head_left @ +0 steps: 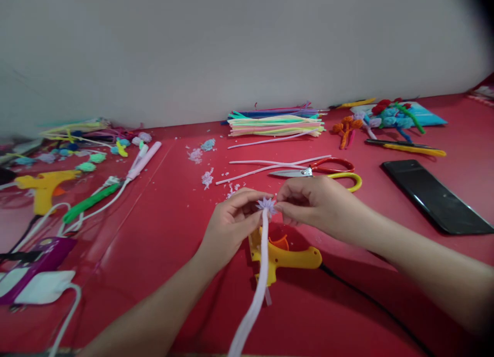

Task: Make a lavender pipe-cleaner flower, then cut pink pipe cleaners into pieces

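Note:
My left hand (230, 224) pinches the top of a pale lilac pipe cleaner (258, 280) that hangs down toward me. At its tip sits a small fuzzy lilac flower head (266, 204). The fingers of my right hand (313, 205) are pinched on that flower head from the right. Both hands hover above a yellow glue gun (289, 256) lying on the red table (162, 244).
Red and yellow handled scissors (324, 171) lie behind my hands, with loose pipe cleaners (270, 167) and a stacked bundle (276, 124). A black phone (436, 195) is right. Finished flowers (389, 115) sit far right. A second yellow glue gun (44, 187), cables and a purple device (38, 262) are left.

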Available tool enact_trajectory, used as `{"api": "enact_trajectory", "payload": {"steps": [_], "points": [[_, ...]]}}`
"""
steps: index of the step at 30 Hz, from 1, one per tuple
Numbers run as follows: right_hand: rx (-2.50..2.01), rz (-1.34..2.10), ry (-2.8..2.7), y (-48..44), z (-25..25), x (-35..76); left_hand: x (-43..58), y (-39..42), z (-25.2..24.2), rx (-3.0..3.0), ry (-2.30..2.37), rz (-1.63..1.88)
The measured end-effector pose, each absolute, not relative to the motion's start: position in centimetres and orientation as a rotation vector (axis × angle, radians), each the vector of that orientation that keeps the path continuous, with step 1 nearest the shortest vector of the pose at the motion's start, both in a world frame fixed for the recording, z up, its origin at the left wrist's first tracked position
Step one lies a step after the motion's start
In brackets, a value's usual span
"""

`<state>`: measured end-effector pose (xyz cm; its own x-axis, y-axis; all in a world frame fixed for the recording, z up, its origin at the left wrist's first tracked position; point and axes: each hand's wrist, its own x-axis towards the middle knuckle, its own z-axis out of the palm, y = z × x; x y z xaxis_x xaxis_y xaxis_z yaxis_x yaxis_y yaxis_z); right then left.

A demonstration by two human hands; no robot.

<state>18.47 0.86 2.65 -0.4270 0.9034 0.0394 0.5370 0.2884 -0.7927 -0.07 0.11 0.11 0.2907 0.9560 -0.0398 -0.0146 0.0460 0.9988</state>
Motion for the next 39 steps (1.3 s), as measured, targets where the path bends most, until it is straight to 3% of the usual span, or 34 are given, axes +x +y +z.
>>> {"api": "enact_trajectory", "payload": {"steps": [14, 24, 39], "points": [[-1.338, 1.049, -2.025, 0.9, 2.3, 18.2, 0.0, 0.0, 0.3, 1.431, 1.014, 0.970], [-1.181, 1.439, -1.799, 1.4, 2.7, 18.6, 0.1, 0.0, -0.3, 1.202, 1.002, 1.020], [-1.204, 1.370, -1.758, 1.1, 1.6, 17.9, 0.3, -0.2, -0.5, 1.194, 0.972, 0.972]]}}
